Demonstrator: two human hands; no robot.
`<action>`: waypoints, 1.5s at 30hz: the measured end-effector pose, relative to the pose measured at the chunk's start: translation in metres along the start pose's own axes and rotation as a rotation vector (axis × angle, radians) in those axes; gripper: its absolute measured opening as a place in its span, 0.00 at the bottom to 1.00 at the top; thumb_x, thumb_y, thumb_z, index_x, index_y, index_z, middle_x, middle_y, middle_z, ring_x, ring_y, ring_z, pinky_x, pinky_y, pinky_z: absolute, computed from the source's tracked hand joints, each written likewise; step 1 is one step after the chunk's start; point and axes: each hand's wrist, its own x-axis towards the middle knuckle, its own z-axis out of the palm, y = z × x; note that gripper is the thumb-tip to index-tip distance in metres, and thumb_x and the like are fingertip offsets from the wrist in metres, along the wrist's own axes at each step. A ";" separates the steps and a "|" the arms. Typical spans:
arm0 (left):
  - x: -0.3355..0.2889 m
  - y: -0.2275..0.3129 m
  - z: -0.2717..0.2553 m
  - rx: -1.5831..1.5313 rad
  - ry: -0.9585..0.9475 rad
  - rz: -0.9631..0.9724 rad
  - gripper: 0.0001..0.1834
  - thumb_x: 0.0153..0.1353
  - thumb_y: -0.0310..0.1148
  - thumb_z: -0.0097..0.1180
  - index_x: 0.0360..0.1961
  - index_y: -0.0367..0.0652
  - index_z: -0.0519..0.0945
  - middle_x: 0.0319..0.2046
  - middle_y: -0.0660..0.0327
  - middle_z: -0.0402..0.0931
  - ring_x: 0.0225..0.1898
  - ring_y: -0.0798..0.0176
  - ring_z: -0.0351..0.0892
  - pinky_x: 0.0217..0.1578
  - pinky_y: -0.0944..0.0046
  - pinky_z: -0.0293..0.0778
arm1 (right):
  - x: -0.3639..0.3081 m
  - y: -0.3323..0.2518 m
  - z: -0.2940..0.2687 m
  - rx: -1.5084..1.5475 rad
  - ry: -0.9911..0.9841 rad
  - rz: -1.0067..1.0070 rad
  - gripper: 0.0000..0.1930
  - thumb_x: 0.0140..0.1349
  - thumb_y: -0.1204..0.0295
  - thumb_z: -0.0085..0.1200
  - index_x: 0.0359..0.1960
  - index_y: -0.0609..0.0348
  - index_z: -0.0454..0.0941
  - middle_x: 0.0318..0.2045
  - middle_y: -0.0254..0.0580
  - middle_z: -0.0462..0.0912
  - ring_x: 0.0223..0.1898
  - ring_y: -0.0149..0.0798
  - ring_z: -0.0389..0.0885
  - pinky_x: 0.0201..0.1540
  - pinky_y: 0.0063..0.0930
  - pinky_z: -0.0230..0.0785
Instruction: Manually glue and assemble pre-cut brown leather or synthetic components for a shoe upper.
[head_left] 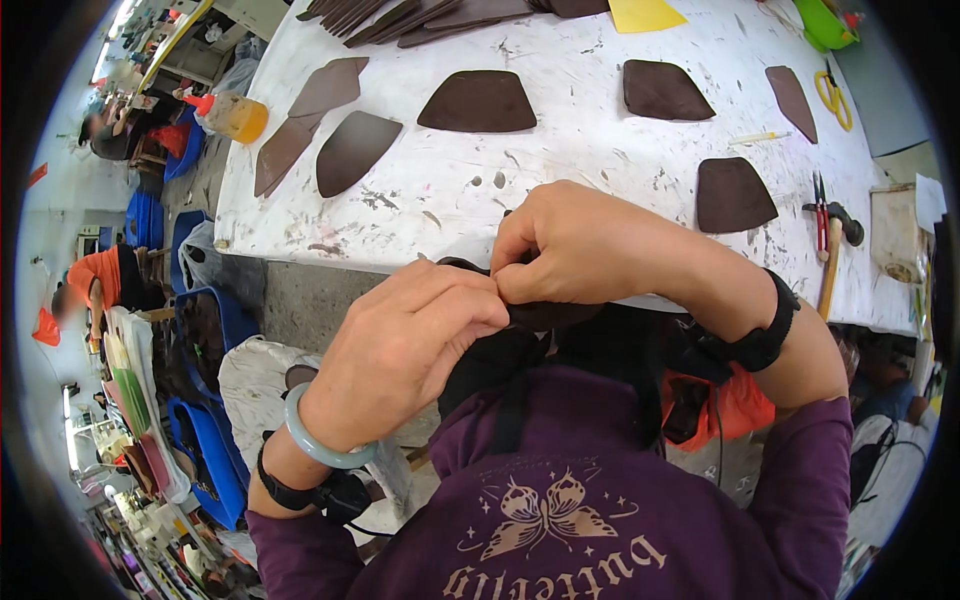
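Observation:
Close to the near edge of the white table, my two hands meet over a dark brown piece that looks like leather. My left hand has its fingers curled in and its thumb and fingertips pressed together at the piece. Just against it, my right hand pinches at the same spot, thumb against bent forefinger. Most of the piece is covered by the hands, so its shape cannot be made out. Beyond them lie several flat dark brown leather panels, including a wide one, a rounded one and a squarish one.
A squeeze bottle of amber liquid stands at the table's left edge. Stacked brown strips and a yellow sheet lie at the back. Rightward are yellow-handled scissors, a pen, a red-handled tool and a hammer.

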 end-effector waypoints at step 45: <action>0.009 -0.013 -0.007 -0.164 -0.154 -0.149 0.06 0.57 0.26 0.53 0.35 0.38 0.73 0.28 0.58 0.73 0.29 0.59 0.73 0.32 0.66 0.68 | -0.019 0.006 -0.007 0.228 -0.082 -0.044 0.09 0.52 0.68 0.55 0.31 0.61 0.79 0.23 0.36 0.80 0.25 0.28 0.74 0.30 0.24 0.67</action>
